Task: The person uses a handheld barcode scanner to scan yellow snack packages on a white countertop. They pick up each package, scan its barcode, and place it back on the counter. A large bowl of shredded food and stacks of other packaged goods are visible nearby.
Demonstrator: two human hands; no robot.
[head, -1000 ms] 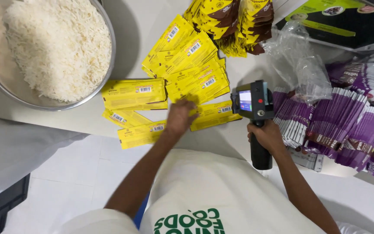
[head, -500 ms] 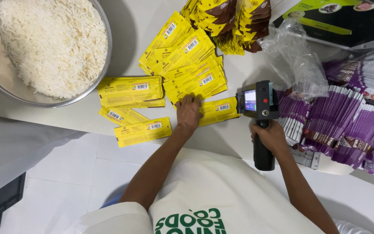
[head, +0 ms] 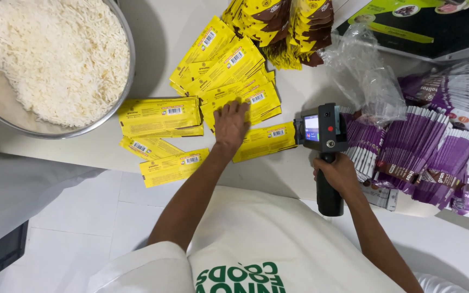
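Clenched around the black handle of a handheld printer gun [head: 322, 142], the right hand [head: 336, 172] holds the tool upright at the near edge of the white counter [head: 153, 43], its small lit screen facing the person. The printer's head sits just beside the right end of a single yellow sachet [head: 264, 141] lying flat on the counter. The left hand [head: 231, 123] has a released grip: palm down, fingers spread, it presses flat on the counter with its fingertips touching the fanned heap of yellow sachets [head: 229, 70] and its right edge against the single sachet.

Left of the printer gun, beyond the left hand, a small stack of yellow sachets [head: 160, 115] lies squared up, and two more loose ones [head: 158, 157] lie below it near the counter edge, one partly overhanging. Farther left stands a large metal bowl [head: 127, 70] filled with white rice. Beyond the printer gun, at the far side, lies a bunch of yellow-and-brown packets [head: 283, 27], and a crumpled clear plastic bag [head: 362, 73] sits just above the printer. Right of the printer gun, rows of purple sachets [head: 424, 146] lean against each other.
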